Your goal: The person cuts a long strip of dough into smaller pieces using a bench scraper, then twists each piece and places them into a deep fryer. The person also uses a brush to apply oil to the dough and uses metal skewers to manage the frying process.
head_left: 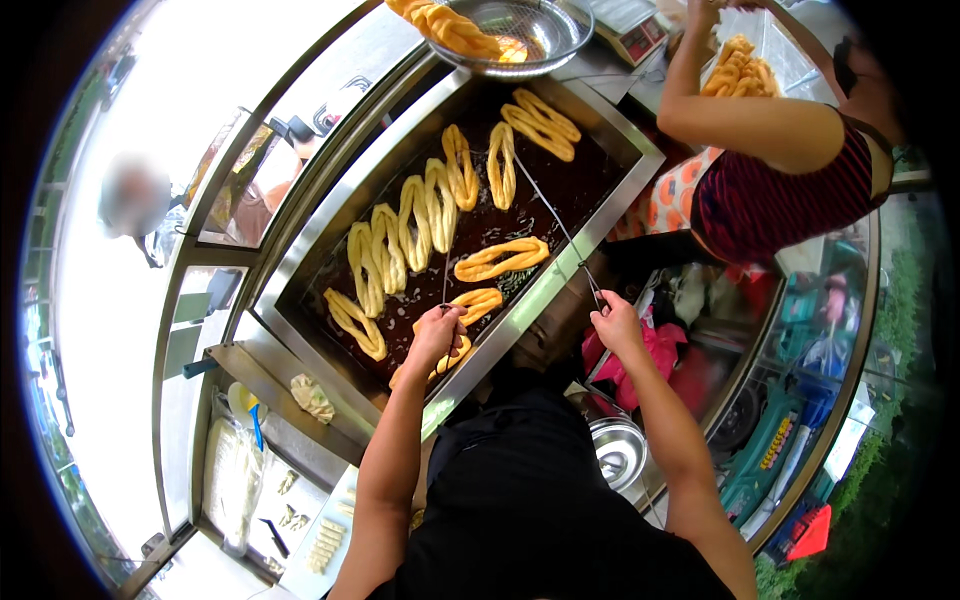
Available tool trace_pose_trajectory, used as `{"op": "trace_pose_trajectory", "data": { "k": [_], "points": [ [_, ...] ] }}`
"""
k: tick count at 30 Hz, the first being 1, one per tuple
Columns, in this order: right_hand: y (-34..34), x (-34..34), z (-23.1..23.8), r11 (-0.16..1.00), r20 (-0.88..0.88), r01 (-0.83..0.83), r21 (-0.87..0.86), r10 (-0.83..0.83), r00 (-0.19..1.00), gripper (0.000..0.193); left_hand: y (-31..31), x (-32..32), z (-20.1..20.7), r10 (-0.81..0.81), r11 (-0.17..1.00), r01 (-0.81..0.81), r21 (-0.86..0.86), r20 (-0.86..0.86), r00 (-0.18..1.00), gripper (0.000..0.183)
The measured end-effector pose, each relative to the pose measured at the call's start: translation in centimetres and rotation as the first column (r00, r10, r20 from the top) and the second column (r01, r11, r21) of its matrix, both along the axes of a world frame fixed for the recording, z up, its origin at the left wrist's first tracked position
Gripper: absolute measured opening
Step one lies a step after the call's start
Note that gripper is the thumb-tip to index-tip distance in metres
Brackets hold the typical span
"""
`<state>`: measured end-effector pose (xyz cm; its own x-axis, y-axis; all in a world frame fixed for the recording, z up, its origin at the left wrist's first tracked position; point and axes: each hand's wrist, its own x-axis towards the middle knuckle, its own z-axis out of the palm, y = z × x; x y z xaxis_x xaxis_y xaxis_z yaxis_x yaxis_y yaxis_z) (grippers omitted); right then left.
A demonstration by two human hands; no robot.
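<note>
A steel fryer holds dark oil with several long dough loops floating in it. Pale loops lie in a slanting row on the far side, and more golden ones float nearer to me. My left hand is closed around a thin metal stick above the near golden loops, partly covering them. In my right hand, by the fryer's near right rim, is another long thin stick. Its far end reaches to a pale loop; whether it touches is unclear.
A wire strainer with fried dough stands beyond the fryer. At right a person in a striped top works by a tray of fried pieces. Left are a metal divider and a board with cut dough. A round metal lid lies below right.
</note>
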<state>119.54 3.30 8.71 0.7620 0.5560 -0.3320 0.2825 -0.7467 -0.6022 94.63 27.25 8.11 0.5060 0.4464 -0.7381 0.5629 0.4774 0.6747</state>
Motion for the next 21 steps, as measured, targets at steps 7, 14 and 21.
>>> {"op": "trace_pose_trajectory", "data": {
  "k": [7,14,21],
  "points": [
    [-2.2,0.9,-2.4,0.997,0.093,0.070,0.028,-0.072,0.993,0.039,-0.3,4.0,-1.1,-0.226,0.960,0.247,0.130,-0.161,0.961,0.028],
    [-2.1,3.5,-2.5,0.996,0.156,0.095,-0.002,-0.093,0.983,0.038,1.0,2.6,1.1,0.105,0.859,0.034,-0.510,0.240,0.965,0.023],
    [-1.5,3.0,-2.1,0.996,0.090,0.077,-0.041,-0.073,0.993,0.039,0.7,3.1,1.8,-0.046,0.998,0.042,-0.051,-0.081,0.996,0.022]
  ]
}}
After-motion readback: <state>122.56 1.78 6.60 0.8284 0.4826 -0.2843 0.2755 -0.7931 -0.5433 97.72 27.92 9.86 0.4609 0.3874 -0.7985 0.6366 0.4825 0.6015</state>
